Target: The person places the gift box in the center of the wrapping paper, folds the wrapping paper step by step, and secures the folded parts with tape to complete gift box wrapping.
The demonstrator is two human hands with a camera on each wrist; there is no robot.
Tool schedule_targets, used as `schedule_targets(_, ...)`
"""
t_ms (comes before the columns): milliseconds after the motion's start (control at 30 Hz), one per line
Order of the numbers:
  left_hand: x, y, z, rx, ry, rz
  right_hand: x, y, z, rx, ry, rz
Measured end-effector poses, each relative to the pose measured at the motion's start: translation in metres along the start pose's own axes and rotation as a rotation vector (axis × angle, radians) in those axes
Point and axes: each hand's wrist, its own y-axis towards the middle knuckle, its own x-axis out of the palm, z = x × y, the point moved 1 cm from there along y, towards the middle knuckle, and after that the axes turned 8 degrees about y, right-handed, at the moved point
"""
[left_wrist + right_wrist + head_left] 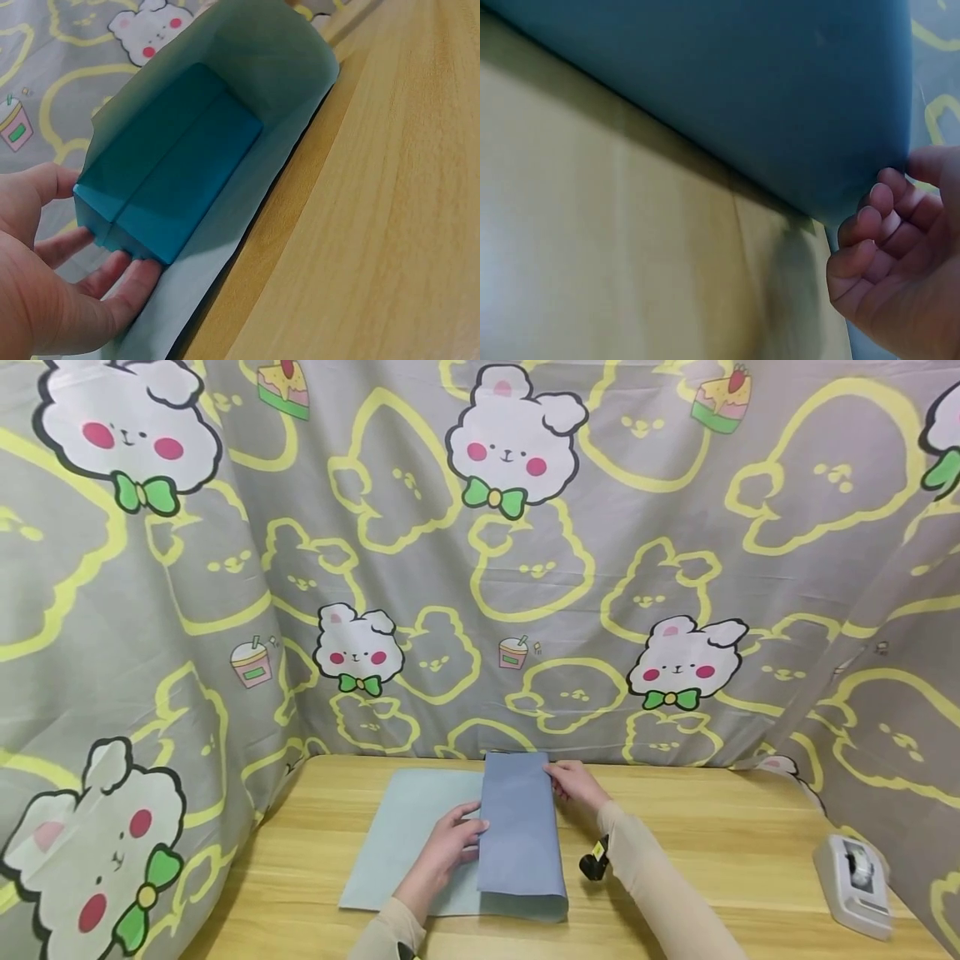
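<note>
A grey printed curtain (480, 556) with yellow outlines and white rabbit-like figures encloses the rear and both sides of the work area. A wood-grain table (720, 831) forms the work surface. A two-tone sheet of paper (519, 839) lies on the table in front of the person. Its pale blue-green face is up on the left; its right part is folded over toward the left, blue-grey face outward, with a rounded bend along the right edge. A teal box (176, 161) with a lengthwise seam lies inside the fold, against the pale face. A white tape dispenser (851, 897) stands at the right side of the table, well apart from the sheet. The left hand (453, 839) grasps the box at the open left side of the fold. The right hand (577, 785) pinches the sheet near the far right corner of the fold, fingers curled. A black wrist camera (595, 862) is attached at the right sleeve. The dispenser carries a tape roll (862, 867).
</note>
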Motion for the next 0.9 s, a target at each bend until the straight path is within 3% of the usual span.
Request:
schedule_targets(233, 0.003, -0.001, 0.001, 0.007, 0.010, -0.005, -0.008, 0.008, 0.000, 0.004, 0.033, -0.016)
schedule_targets(433, 0.000, -0.002, 0.004, 0.003, 0.005, 0.009, -0.010, 0.000, 0.003, 0.077, -0.047, -0.134)
schedule_targets(533, -0.001, -0.002, 0.003, 0.001, 0.006, 0.015, -0.007, -0.001, 0.004, 0.074, -0.068, -0.165)
schedule_targets(900, 0.001, -0.003, 0.004, 0.006, 0.007, 0.013, 0.001, 0.022, 0.002, -0.013, -0.014, -0.017)
